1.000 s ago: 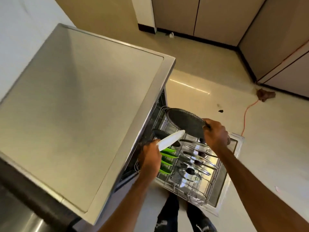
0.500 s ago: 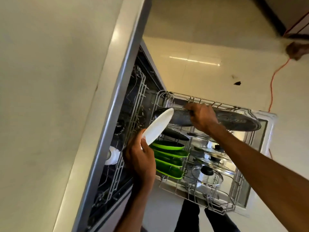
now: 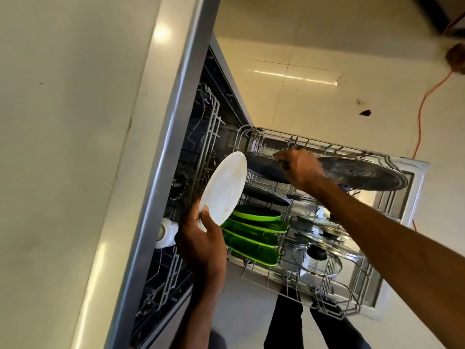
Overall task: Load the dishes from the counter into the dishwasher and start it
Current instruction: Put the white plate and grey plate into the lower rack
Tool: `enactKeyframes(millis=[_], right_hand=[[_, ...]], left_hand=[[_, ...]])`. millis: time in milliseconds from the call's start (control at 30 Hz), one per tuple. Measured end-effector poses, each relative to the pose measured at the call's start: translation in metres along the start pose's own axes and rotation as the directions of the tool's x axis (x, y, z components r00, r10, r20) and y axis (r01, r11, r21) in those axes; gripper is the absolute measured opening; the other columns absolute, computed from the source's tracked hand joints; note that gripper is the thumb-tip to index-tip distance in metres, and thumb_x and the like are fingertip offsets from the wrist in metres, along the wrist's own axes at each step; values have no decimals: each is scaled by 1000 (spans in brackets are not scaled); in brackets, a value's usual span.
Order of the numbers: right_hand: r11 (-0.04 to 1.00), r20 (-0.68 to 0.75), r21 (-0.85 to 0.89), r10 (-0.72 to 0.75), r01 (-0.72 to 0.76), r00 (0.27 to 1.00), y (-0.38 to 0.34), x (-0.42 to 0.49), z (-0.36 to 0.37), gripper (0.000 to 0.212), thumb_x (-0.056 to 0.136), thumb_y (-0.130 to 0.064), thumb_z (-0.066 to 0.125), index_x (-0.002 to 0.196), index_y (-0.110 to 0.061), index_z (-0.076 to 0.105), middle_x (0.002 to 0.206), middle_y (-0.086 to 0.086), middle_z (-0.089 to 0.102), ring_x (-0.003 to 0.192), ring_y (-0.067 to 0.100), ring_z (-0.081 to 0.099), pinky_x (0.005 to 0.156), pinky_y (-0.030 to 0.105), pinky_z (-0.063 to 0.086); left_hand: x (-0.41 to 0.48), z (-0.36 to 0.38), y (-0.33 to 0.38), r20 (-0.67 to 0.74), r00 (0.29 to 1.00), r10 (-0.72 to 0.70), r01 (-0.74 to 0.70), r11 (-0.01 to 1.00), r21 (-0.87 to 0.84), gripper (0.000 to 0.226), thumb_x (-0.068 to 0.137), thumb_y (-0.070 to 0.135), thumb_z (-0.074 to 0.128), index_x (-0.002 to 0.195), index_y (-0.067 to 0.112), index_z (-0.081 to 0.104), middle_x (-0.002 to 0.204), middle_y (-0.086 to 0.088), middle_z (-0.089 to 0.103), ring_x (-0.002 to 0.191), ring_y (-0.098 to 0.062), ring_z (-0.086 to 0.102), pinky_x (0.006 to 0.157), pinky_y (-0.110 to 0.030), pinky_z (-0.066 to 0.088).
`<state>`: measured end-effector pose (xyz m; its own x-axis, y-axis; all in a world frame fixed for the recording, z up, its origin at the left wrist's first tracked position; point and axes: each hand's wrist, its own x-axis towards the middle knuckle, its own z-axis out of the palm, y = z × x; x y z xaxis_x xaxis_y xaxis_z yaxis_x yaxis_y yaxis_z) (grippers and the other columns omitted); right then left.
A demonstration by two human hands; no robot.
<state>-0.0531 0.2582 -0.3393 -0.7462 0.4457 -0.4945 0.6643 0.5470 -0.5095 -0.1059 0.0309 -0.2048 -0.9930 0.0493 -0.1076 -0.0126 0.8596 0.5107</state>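
Now the white plate [image 3: 225, 185], pinched by the left hand [image 3: 201, 238], faces the camera more than half a second ago. The right hand [image 3: 299, 170] still grips the dark pan [image 3: 364, 176] above the far edge of the lower rack [image 3: 327, 147]. Pale counter [image 3: 63, 147] fills nine o'clock; tiled floor [image 3: 302, 71] and an orange cord [image 3: 422, 107] lie toward one o'clock. Green plates [image 3: 254, 230] stand in the rack at six o'clock of the white plate, glass lids [image 3: 319, 258] at their three o'clock.

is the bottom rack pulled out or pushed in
Pulled out. The bottom rack sits out over the open door, in front of the machine, with green plates and glass lids standing in it.
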Motion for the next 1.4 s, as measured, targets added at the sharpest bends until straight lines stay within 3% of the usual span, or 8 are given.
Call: enactKeyframes(millis=[433,667,800,900,1067,1167,1300,1400], right_hand=[[1000,122,15,-11,9,992,9,12,23,36,100,-9,53,135,-16,57,110,16,71,81,24,68,66,33,59],[981,86,177,-101,84,991,14,6,-31,73,88,-14,75,152,-16,40,149,10,52,131,26,54,104,38,48],[902,-40,341,-267,264,963,8,-4,-60,61,85,-19,79,141,-21,56,134,3,65,115,20,63,99,39,53],[892,-220,358,-206,276,953,11,0,-74,19,95,-13,66,114,-13,70,102,6,72,86,22,68,74,43,58],[937,-368,313,-32,157,929,34,9,-88,18,99,-9,56,102,-13,73,87,4,70,73,21,63,60,30,47],[968,-349,245,44,46,936,46,18,-84,17,96,-11,54,99,-14,71,91,10,73,80,32,66,68,40,55],[996,-251,82,49,-29,967,49,23,-71,14,94,-9,54,92,-15,66,84,12,70,73,36,64,66,39,51],[998,-205,43,47,-39,978,45,24,-60,12,98,-9,53,92,-12,63,79,8,65,68,30,60,65,35,46]], left_hand=[[-6,9,-5,51,999,4,-4,1000,-11,29,99,17,59,125,16,70,120,-4,73,110,-23,68,86,-41,59],[1,16,12,87,992,96,-93,995,-41,29,99,17,59,125,22,70,121,-2,72,110,-21,68,85,-41,61],[15,35,39,129,964,233,-223,971,-83,30,101,21,57,128,24,67,121,-3,70,109,-20,66,78,-31,59],[35,56,57,86,939,333,-318,936,-147,32,100,16,56,131,20,64,126,-4,67,114,-17,63,80,-30,59],[63,110,64,69,929,365,-359,930,-79,55,93,4,58,145,17,43,144,-5,52,131,-21,51,99,-34,51],[62,142,62,306,832,463,-495,868,35,56,90,-7,54,142,14,49,137,-5,58,125,-19,54,92,-21,46],[60,176,37,688,558,464,-761,617,200,80,85,2,66,155,13,29,165,-12,21,152,-29,20,123,-43,22],[61,183,23,758,498,421,-812,534,237,90,83,11,74,157,18,23,167,-14,10,154,-32,9,123,-44,10]])
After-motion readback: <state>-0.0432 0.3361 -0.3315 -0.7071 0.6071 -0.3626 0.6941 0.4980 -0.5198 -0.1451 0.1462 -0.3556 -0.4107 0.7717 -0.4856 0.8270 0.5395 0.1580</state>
